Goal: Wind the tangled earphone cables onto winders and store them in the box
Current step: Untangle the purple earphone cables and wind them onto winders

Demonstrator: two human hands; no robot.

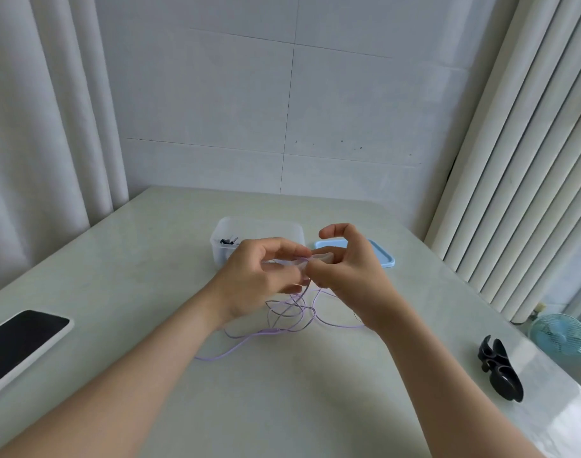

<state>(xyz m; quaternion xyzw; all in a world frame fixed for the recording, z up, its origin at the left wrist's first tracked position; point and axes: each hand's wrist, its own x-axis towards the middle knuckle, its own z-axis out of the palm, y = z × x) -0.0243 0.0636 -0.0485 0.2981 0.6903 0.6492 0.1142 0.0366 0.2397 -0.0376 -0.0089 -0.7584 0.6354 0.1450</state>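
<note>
A thin purple earphone cable lies in loose tangled loops on the pale table, with one end trailing toward the lower left. Above it, my left hand grips a clear winder between curled fingers. My right hand pinches the cable against the winder where the two hands meet, its index finger and thumb arched above. A translucent box stands open just behind my hands, with a dark wound cable in its left corner. Much of the winder is hidden by my fingers.
The box's light blue lid lies flat to the right of the box. A phone in a white case rests at the left table edge. A black winder-like object sits at the right edge. Curtains hang on both sides.
</note>
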